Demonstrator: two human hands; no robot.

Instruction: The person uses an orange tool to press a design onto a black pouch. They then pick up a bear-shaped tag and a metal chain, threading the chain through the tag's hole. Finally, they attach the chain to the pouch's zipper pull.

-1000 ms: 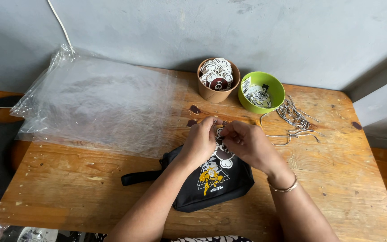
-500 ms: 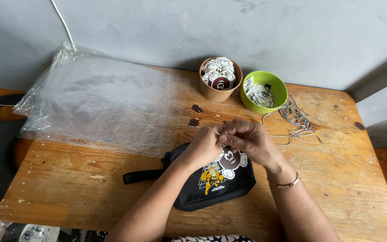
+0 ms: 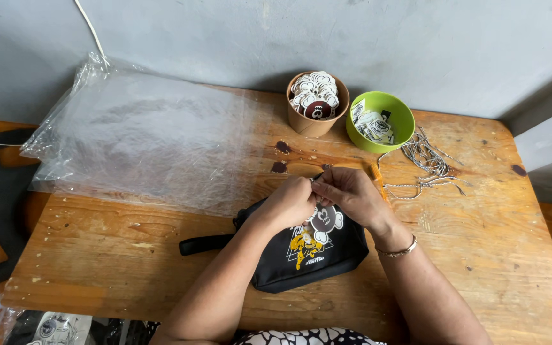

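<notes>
A sheet of clear plastic (image 3: 142, 144) covers the wooden worktop (image 3: 487, 255) toward ten o'clock. Near the centre lies a black pouch (image 3: 308, 252) with a cartoon print, its strap pointing to nine o'clock. The left hand (image 3: 287, 203) and right hand (image 3: 347, 193) meet at the pouch's top edge, fingers pinched shut on something too small to make out. At twelve o'clock stands a brown cup (image 3: 317, 103) of round tags, a green bowl (image 3: 379, 121) beside it, and loose ball chains (image 3: 424, 161) at two o'clock.
</notes>
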